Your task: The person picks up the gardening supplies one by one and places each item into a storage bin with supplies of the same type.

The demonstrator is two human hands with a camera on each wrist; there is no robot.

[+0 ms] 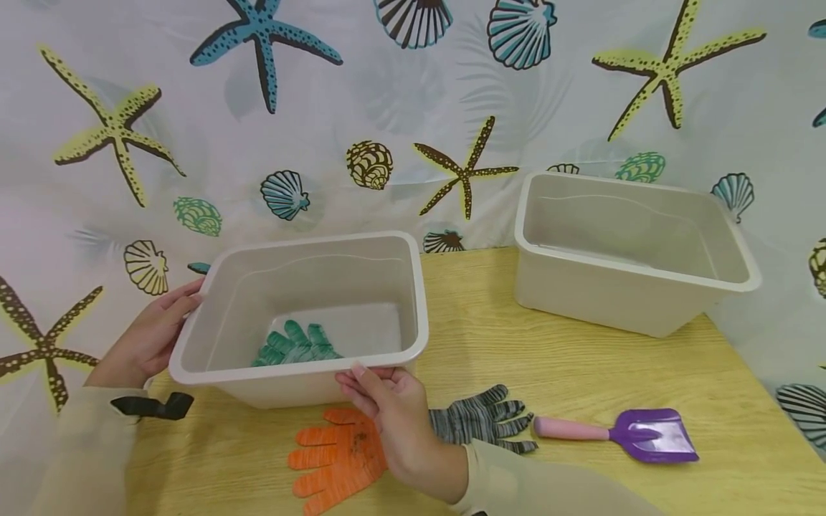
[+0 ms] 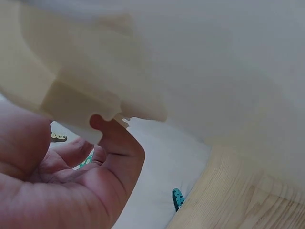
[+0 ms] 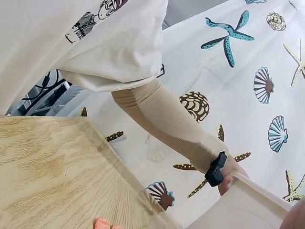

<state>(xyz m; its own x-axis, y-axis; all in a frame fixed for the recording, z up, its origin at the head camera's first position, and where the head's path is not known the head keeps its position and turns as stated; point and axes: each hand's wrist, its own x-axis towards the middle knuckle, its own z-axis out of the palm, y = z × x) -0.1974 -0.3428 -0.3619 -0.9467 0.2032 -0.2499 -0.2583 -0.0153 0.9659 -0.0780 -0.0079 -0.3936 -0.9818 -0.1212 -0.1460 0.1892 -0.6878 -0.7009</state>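
A light beige plastic bin (image 1: 277, 390) is held at two sides, on the left in the head view. My left hand (image 1: 151, 330) grips its left end by the rim; in the left wrist view the left hand's (image 2: 100, 171) fingers curl under that rim. With thumb on top, my right hand (image 1: 403, 426) pinches the front rim toward its right corner. Inside the bin lies a green knit glove (image 1: 297, 344), partly hidden by the front wall. An orange glove (image 1: 338, 455) and a grey-and-black striped glove (image 1: 480, 419) lie on the table, both partly behind my right hand.
A second beige bin (image 1: 619, 294) stands at the back right of the wooden table (image 1: 464, 315). A small shovel (image 1: 652, 433) with a purple blade and pink handle lies at the right front. A cloth (image 1: 361, 93) printed with shells and starfish hangs behind.
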